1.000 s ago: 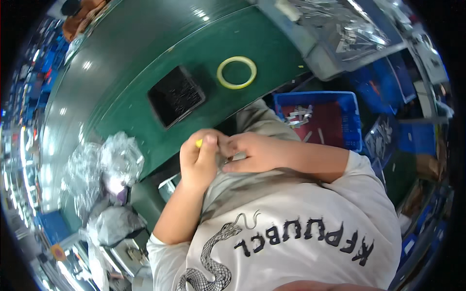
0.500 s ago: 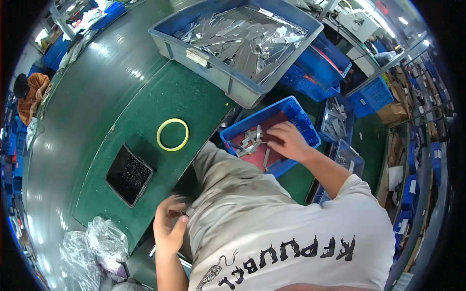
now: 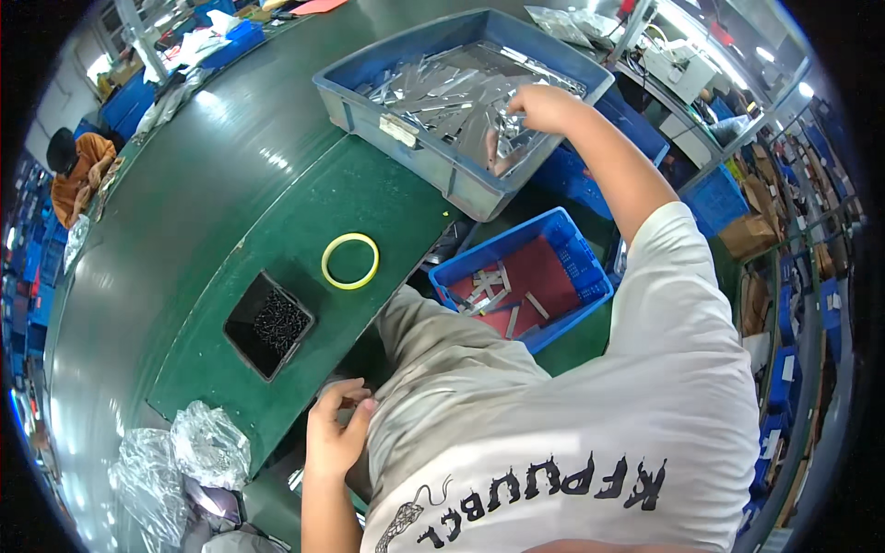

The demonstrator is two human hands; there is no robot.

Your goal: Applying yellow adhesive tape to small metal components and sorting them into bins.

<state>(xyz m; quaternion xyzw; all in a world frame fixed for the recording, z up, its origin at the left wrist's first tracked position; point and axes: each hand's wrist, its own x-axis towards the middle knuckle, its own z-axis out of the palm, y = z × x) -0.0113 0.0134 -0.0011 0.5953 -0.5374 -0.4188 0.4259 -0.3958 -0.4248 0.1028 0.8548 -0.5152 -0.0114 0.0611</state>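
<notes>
My right hand (image 3: 546,109) is over the near right part of a large grey-blue bin (image 3: 429,152), its bent fingers close together at the flat shiny metal strips (image 3: 452,101) heaped inside. Whether a strip is between the fingertips is hidden. By my lap at the table edge, my left hand (image 3: 337,429) is curled, thumb close to the fingers; what it may hold is too small to name. Below the large bin sits a blue crate (image 3: 590,293) with a red bottom, where several short metal pieces (image 3: 484,288) lie loose.
On the green table mat (image 3: 198,323) stand a black tray (image 3: 241,334) of small dark screws (image 3: 281,321) and a yellow tape ring (image 3: 350,261). Clear plastic bags (image 3: 210,445) lie at the near left. Shelving with blue boxes (image 3: 784,359) runs along the right; a person in orange (image 3: 88,175) sits far left.
My right hand has left the blue crate and reached up into the large bin. One more metal piece shows lying in the crate. My left hand stays by my lap.
</notes>
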